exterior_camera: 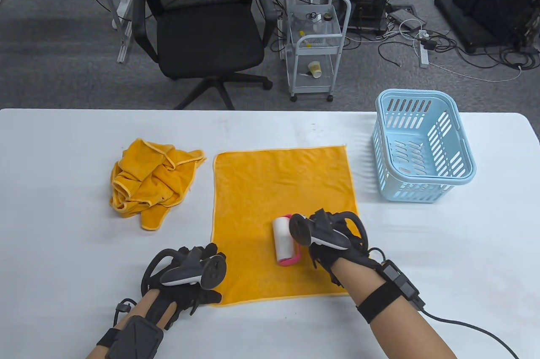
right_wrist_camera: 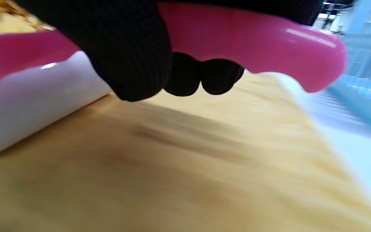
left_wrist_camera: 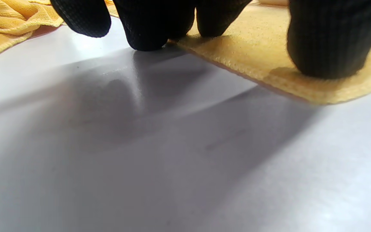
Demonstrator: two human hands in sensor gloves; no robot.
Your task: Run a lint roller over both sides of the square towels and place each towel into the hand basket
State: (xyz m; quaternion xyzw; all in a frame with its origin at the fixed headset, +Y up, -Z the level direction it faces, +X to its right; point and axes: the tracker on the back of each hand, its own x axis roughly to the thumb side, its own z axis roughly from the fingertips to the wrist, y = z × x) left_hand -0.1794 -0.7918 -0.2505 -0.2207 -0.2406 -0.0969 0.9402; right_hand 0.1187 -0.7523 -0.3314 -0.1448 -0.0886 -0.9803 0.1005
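Two orange towels lie on the white desk [exterior_camera: 63, 215] in the table view: one flat towel [exterior_camera: 282, 190] spread at the middle, one crumpled towel [exterior_camera: 152, 182] to its left and apart from it. The right hand [exterior_camera: 333, 241] is curled round the pink handle of the lint roller [exterior_camera: 284, 245], whose white roll rests on the flat towel's near half, just left of that grip. The left hand [exterior_camera: 190, 279] presses on the flat towel's near left corner. The light blue hand basket [exterior_camera: 422, 148] stands to the right of the flat towel, apart from it.

In the left wrist view, the fingertips [left_wrist_camera: 327, 48] press flat on the towel corner [left_wrist_camera: 269, 54] and the desk beside it, spread rather than pinching.

In the right wrist view, gloved fingers [right_wrist_camera: 127, 54] wrap the pink handle [right_wrist_camera: 253, 35]; the white roll [right_wrist_camera: 40, 96] touches the towel at left, and the basket shows blurred at far right.
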